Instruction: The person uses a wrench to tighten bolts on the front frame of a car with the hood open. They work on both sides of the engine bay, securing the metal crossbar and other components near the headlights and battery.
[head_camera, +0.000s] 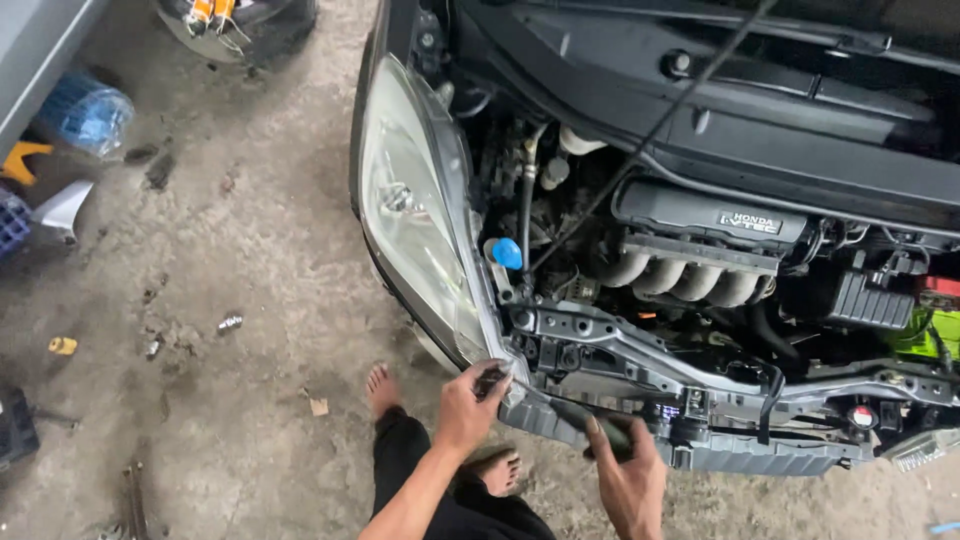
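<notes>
I look down at the front of a black car with its hood up and front bumper off. My left hand (466, 408) grips a small dark part at the lower corner of the headlight (410, 210), where it meets the grey front crossmember (620, 375). My right hand (628, 482) is shut on a dark green tool handle (612, 437). The tool's shaft points left toward my left hand, along the crossmember's lower edge. My bare feet (382, 388) stand on the concrete just below the headlight.
The engine bay holds a ribbed intake manifold (690, 280), a blue-capped reservoir (507, 253), a hood prop rod (650, 130) and a green-topped battery (935, 335). On the dirty floor lie a blue water bottle (88, 112), a small metal part (230, 322) and scraps.
</notes>
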